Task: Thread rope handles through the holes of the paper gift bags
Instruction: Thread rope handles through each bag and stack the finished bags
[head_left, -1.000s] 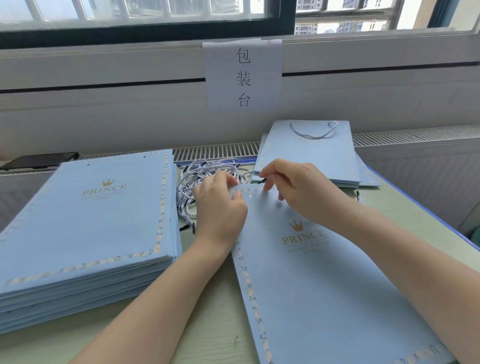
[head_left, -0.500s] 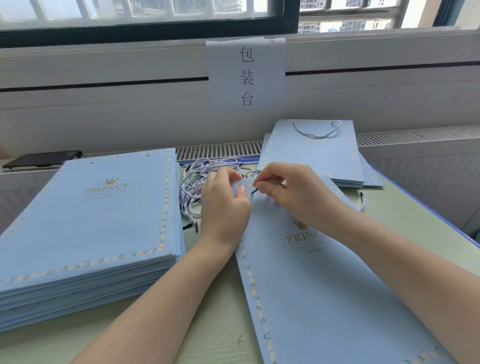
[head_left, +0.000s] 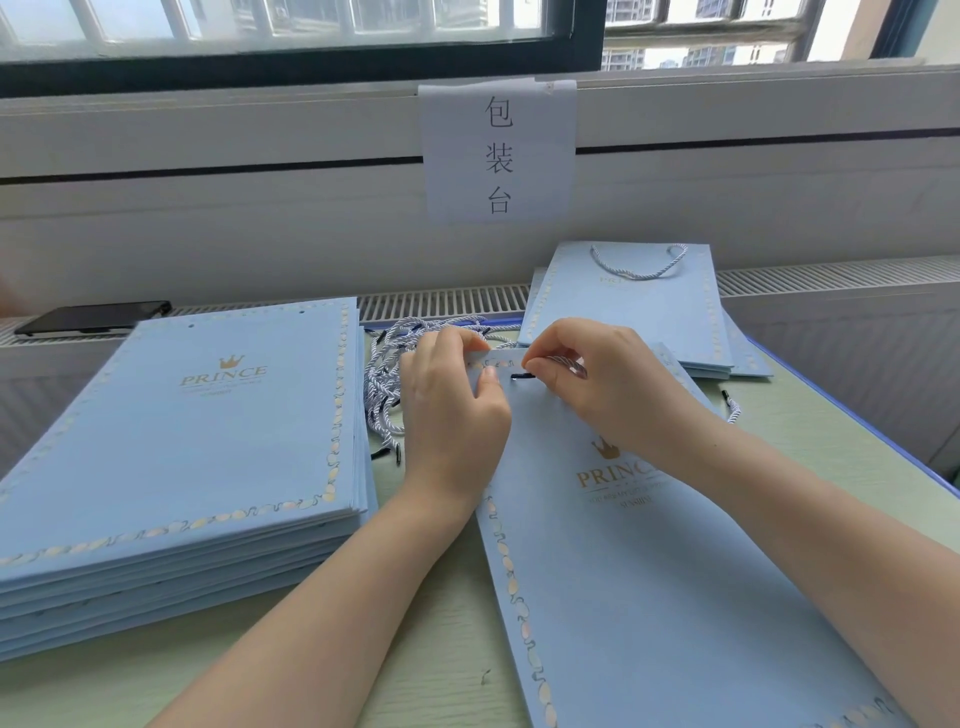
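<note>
The bag (head_left: 649, 571) lies flat on the desk (head_left: 441, 665). The left hand (head_left: 452, 410) pinches its top edge, steadying the hole; the right hand (head_left: 597, 379) pinches the rope (head_left: 563, 364), aiming its black tip (head_left: 521, 376) at the hole.

The gift bag (head_left: 675, 597) being worked on is seen in pale blue, edged with a border of pale oval shapes and marked with a gold crown and "PRINCE". The same blue and gold are shown by the stack of bags (head_left: 176, 447). The rope handle (head_left: 563, 362) is twisted white and navy, tipped in black. The desk (head_left: 441, 665) is coloured pale green. A black phone (head_left: 93, 317) is seen.
</note>
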